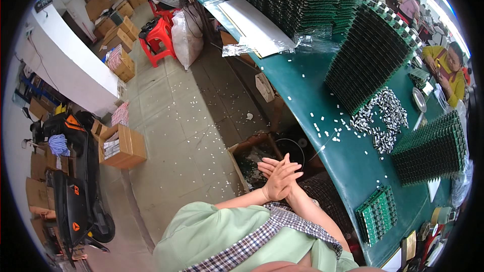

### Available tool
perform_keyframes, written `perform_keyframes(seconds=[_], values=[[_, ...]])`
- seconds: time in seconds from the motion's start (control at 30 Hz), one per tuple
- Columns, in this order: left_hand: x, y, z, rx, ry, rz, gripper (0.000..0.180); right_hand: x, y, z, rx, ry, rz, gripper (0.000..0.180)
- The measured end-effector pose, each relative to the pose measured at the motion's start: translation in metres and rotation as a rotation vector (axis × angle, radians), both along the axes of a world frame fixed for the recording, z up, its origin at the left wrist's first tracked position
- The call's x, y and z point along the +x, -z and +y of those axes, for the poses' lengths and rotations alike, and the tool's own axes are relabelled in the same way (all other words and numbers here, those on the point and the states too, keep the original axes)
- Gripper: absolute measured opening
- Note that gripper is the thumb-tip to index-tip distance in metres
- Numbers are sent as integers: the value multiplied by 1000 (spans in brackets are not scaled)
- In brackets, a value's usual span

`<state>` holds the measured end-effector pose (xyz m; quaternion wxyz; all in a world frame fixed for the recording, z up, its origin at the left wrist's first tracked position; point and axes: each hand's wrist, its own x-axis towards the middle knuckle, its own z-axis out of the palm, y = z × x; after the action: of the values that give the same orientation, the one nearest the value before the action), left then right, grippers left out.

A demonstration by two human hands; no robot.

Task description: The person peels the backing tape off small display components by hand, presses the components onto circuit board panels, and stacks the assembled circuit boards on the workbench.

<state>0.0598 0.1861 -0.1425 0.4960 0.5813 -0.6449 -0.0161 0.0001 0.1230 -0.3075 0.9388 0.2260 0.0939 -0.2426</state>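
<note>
In front of my body, over the floor beside the bench, my left hand [279, 182] lies across my right hand [268, 164], palms pressed together. The fingers of both are stretched out, and no object shows between them. Part of the right palm is hidden by the left. To the right on the green bench [312, 98] sit a small stack of green circuit boards [375, 215] and a heap of small silvery-white parts [383, 121]. Behind the heap, a tall tilted stack of boards [370, 53] rises.
An open carton [234, 163] stands below my hands. More board stacks [428, 148] and a white sheet [257, 25] occupy the bench. A scooter [75, 186], a cardboard box [123, 146] and red stools [159, 40] stand on the floor. A person in yellow [456, 85] works across the bench.
</note>
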Motion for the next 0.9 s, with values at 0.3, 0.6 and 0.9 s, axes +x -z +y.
perform_keyframes(seconds=[0.3, 0.6, 0.9], values=[[64, 102, 42, 1484, -286, 216, 52, -76, -242, -28, -2068, -667, 587, 43], [-25, -37, -4, 1360, 228, 236, 57, -257, -212, -21, -1669, -624, 1032, 36], [-35, -179, -73, 928, 1028, 457, 47, -301, -184, -56, -1429, -458, 1377, 30]])
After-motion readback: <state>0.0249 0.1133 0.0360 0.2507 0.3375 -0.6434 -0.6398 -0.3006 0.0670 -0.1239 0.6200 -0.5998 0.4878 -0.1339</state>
